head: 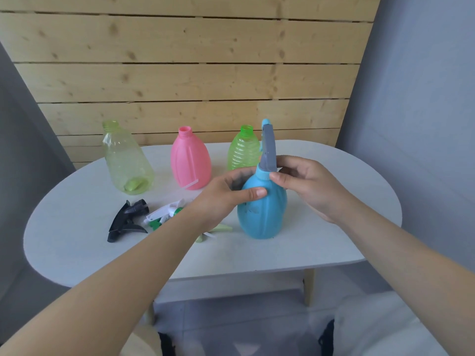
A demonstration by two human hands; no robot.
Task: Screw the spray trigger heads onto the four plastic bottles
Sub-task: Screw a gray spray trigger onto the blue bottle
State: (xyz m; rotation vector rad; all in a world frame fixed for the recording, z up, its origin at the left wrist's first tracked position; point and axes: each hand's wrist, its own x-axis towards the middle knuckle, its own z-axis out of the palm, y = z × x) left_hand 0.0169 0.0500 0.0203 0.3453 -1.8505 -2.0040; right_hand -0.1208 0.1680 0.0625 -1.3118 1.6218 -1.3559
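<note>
1. Four bottles stand on the white table (321,242), and only the blue bottle (262,214), at about 5 o'clock of the tabletop and nearest the person, carries a head: a grey-and-blue trigger head (268,150) sits upright on its neck.
2. By my reading, the first of four heads is being tightened. The left hand (226,194) wraps the blue bottle's shoulder, thumb across the front, steadying it. The right hand (305,183) pinches the blue collar (264,174) at the neck, fingers curled round it.
3. The next move likely calls for turning the collar until snug while the left hand stops the body from spinning; whether the thread is already seated cannot be told.
4. Three bottles wait open-necked along the far edge: a pale yellow bottle (126,160) at 10 o'clock, a pink bottle (191,161) at 12, a green ribbed bottle (243,150) at 1, just behind the trigger head.
5. Loose heads lie at 8 o'clock: a black trigger head (127,220), a white-and-green trigger head (164,214), and a pale green one (216,231) partly hidden under the left forearm.
6. That forearm crosses over the loose heads, so reaching them means lifting it clear.
</note>
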